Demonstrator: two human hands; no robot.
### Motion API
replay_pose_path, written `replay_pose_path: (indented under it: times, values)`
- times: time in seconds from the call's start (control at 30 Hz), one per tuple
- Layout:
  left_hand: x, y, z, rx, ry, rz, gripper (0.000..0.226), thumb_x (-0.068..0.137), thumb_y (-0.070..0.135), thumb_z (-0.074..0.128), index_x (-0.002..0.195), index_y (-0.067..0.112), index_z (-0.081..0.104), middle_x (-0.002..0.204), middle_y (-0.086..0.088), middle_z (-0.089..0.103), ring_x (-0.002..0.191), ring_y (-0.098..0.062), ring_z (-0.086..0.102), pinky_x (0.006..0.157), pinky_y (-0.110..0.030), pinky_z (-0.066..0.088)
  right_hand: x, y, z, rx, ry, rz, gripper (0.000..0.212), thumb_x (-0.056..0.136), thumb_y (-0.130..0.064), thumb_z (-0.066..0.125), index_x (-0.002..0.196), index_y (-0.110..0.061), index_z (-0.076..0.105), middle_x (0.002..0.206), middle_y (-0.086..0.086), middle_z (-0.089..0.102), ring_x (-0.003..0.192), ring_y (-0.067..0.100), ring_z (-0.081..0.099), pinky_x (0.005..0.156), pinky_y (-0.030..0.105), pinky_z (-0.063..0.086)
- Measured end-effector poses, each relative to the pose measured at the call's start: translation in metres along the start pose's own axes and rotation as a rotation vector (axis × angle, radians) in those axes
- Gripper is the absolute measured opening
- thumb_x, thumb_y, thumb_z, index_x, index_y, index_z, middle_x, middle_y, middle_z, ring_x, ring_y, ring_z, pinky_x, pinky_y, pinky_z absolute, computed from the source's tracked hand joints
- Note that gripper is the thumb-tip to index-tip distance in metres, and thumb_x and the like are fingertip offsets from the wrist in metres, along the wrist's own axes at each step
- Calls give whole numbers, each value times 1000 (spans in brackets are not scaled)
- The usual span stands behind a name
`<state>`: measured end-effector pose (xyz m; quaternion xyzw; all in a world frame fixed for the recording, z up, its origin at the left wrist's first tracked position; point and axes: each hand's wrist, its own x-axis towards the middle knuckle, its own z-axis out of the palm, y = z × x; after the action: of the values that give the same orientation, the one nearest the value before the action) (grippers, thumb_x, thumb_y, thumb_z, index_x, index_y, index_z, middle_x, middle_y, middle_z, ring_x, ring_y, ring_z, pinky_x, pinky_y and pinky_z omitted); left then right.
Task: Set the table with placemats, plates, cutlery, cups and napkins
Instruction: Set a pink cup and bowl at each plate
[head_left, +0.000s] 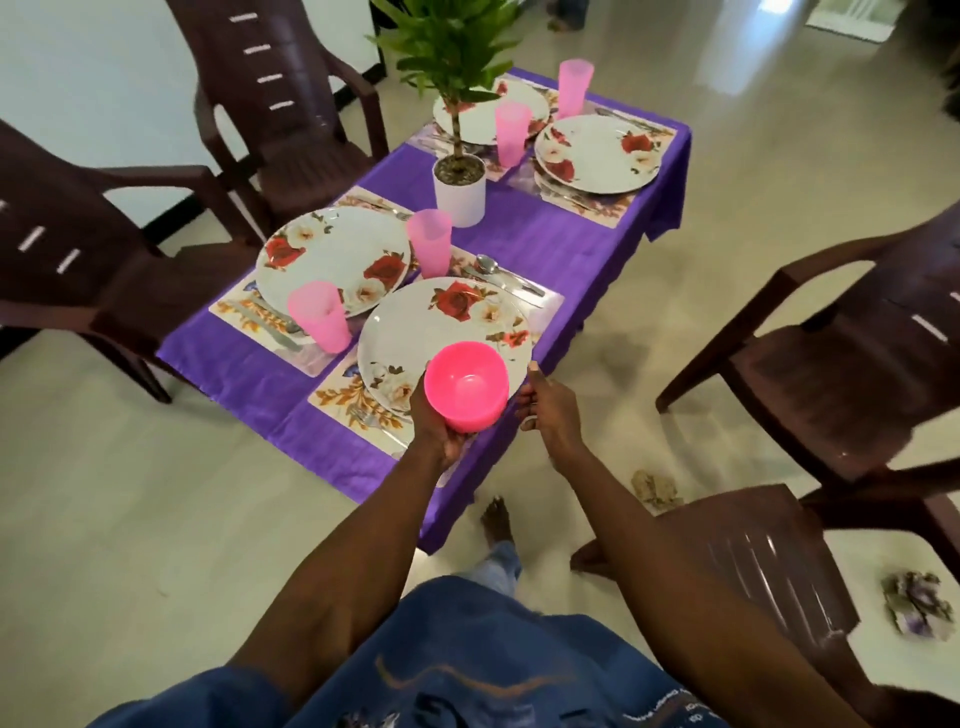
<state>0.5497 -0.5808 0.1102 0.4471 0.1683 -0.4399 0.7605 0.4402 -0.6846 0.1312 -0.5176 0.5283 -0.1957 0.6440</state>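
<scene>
My left hand (440, 423) grips a pink plastic cup (466, 385) from below, holding it above the near edge of the closest floral plate (447, 327). My right hand (545, 408) pinches that plate's right rim. The plate lies on a floral placemat (343, 400) on the purple tablecloth (545, 244). Three more floral plates (332, 257) (597, 153) (488, 111) sit on mats. Other pink cups (318, 322) (429, 242) (512, 132) stand beside them. A spoon and knife (501, 275) lie at the right of the near plate.
A potted green plant in a white pot (460, 192) stands mid-table. Dark brown plastic chairs (291, 104) (852, 338) (769, 566) ring the low table. Crumpled paper (655, 488) (917, 605) lies on the tiled floor at the right. My bare foot (496, 519) is near the table's corner.
</scene>
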Motion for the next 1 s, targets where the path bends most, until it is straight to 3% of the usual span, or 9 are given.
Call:
replay_pose_path:
  times: [0.07,0.13,0.3,0.37,0.43,0.6,0.83,0.93,1.0]
  values:
    - [16,9,8,-44,61,41,57,76,53,64,124,21,65,120,-10,65,116,-36,60,89,-56,53,19,-11,9,-11,-15,-24,38,95,-40,58,80,-5,63,67,7,63,52,17,58,48,29,48]
    - [38,21,15,-47,107,74,71,67,57,69,128,21,64,120,-9,66,117,-35,60,75,-48,58,41,-24,17,-39,-25,-61,29,93,-32,62,78,-8,62,66,6,62,51,17,57,52,32,47]
    - [77,53,45,116,120,249,24,99,41,52,115,27,65,108,-2,71,102,-21,65,80,-38,59,97,-80,44,-177,-106,-180,28,91,-31,65,73,-11,56,65,6,61,55,18,58,54,31,49]
    - [90,62,51,125,91,288,34,103,38,45,128,21,59,123,-9,65,112,-27,61,95,-47,53,112,-101,60,-239,-174,-204,31,90,-36,65,77,-10,56,68,7,61,60,20,58,52,31,51]
    - [97,69,58,127,158,240,42,103,40,42,133,15,55,129,-12,61,119,-32,58,99,-51,48,122,-116,73,-323,-235,-249,33,86,-40,67,81,-10,57,71,4,61,62,17,55,53,31,48]
    - [112,67,64,57,247,307,26,100,42,49,115,28,66,109,1,70,103,-25,65,70,-41,58,147,-130,100,-523,-341,-391,29,77,-28,78,78,-12,54,71,2,58,63,14,51,59,28,38]
    - [121,59,77,-21,348,345,27,99,39,52,119,26,65,114,-5,69,107,-31,64,86,-59,54,183,-137,112,-807,-493,-493,22,75,-14,74,78,-11,52,69,1,54,64,19,51,53,29,34]
    - [130,51,95,-87,429,379,38,97,46,51,125,22,63,119,-10,68,107,-33,64,79,-52,56,199,-144,109,-831,-547,-552,20,74,-12,70,75,-13,50,70,4,57,67,25,54,57,35,38]
    - [133,43,114,-175,453,368,39,95,52,51,118,24,66,112,-8,71,101,-31,67,70,-45,58,211,-151,102,-805,-570,-585,22,75,-12,68,72,-15,46,70,5,57,66,26,54,55,35,36]
